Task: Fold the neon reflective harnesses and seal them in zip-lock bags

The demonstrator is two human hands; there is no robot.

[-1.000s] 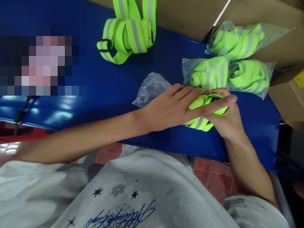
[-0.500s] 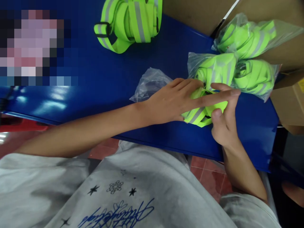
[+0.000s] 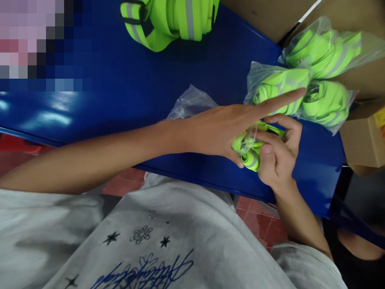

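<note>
Between my hands is a rolled neon yellow-green reflective strap [image 3: 252,160] with a grey stripe, its coiled end facing me. A bit of clear plastic crosses the roll. My left hand [image 3: 222,128] reaches across from the left and is closed around the roll, thumb below it and index finger stretched out to the right. On the roll's right side, my right hand [image 3: 279,154] grips it with bent fingers and thumb. A clear plastic bag [image 3: 192,102] lies behind my left wrist, partly hidden by it.
Bagged neon straps [image 3: 326,100] lie together at the table's right end. A larger loose strap bundle [image 3: 192,20] with a black buckle sits at the far edge of view. The blue table [image 3: 120,80] borders cardboard boxes [image 3: 363,138] on the right. Someone's bare skin shows at lower right.
The roll has turned in my hands, so its coiled end and the plastic across it now show. My left index finger has lifted away from my right hand. The view has shifted slightly.
</note>
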